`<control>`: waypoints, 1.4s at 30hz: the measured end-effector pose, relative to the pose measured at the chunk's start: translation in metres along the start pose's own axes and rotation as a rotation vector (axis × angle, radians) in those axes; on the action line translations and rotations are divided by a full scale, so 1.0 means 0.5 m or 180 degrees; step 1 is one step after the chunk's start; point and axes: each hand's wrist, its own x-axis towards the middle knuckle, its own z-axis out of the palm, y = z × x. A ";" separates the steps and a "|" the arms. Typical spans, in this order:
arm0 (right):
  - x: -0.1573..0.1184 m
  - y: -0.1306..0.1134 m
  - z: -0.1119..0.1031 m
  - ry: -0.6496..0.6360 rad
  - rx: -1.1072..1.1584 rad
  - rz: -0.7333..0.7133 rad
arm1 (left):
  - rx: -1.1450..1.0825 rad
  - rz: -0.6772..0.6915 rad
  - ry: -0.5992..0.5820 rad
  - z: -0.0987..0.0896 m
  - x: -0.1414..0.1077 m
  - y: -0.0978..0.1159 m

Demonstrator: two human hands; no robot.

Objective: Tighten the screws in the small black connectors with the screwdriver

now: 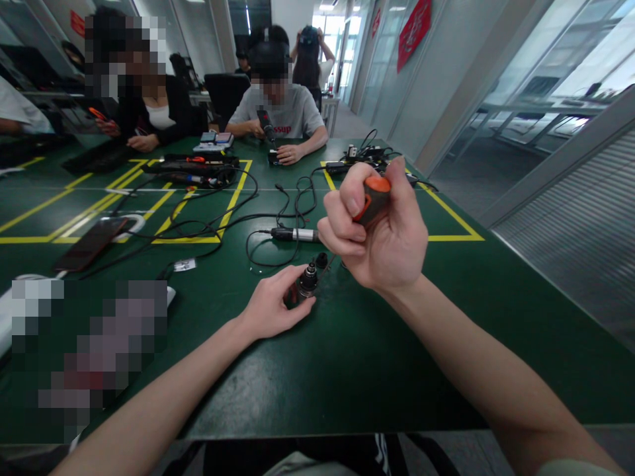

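Raised above the green table (397,370), my right hand (380,231) is wrapped round the orange and dark grey handle of a screwdriver (374,198). Its thin shaft points down and left toward a small dark cylindrical part (308,277). Whether the tip touches that part cannot be made out. My left hand (278,301) grips the cylindrical part between thumb and fingers, upright near the middle of the table. Just behind it lies a small black round piece (322,260).
A black and silver cylindrical tool (297,235) with a cable lies beyond my hands. Cables cross yellow tape rectangles. A phone (92,243) is at the left, a black tray of tools (198,170) farther back. Across the table, a person (278,109) handles a power tool.
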 end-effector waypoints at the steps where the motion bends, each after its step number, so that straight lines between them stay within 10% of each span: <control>1: 0.000 0.000 0.000 -0.0018 -0.0024 -0.0061 | -0.0004 -0.0002 0.0001 0.001 0.000 -0.001; 11: 0.004 0.008 0.006 0.0546 -0.0513 -0.0420 | -0.0010 0.0015 -0.0019 -0.001 -0.001 0.000; 42: -0.004 0.009 0.001 0.0080 -0.0169 -0.0145 | -0.0296 -0.0207 -0.0307 -0.005 0.001 -0.007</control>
